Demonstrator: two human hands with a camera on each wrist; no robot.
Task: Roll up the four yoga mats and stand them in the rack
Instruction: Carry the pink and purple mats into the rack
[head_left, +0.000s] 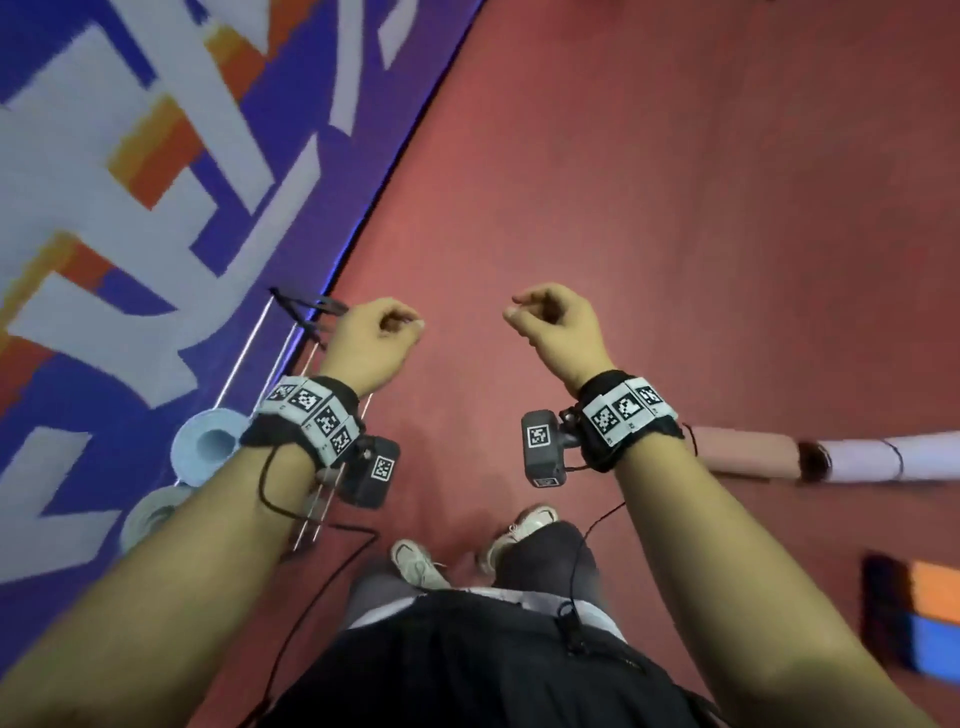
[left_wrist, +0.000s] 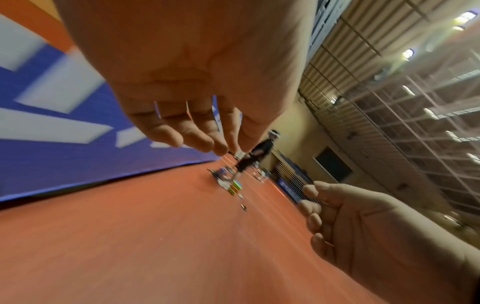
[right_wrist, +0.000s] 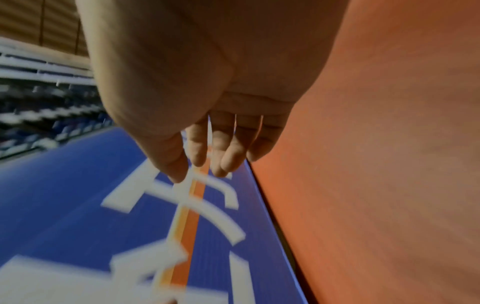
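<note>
Both our left hand (head_left: 371, 338) and right hand (head_left: 558, 325) hang loosely curled, empty; rolled mat (head_left: 831, 460) right of the rack (head_left: 291, 332) looks light, soft—grip mid-roll.

The left forearm (head_left: 171, 525) covers much of the wire rack (head_left: 291, 332) and part of the two rolled mats (head_left: 205, 447) standing in it, so the lower roll's colour cannot be told. A rolled mat (head_left: 831, 460) on the red floor (head_left: 675, 208) runs off the right edge of the head view, as does a stack of coloured blocks (head_left: 919, 613), smeared by motion. In the left wrist view a distant person (left_wrist: 259, 152) and the small objects (left_wrist: 233, 186) near their feet are too blurred to identify.
</note>
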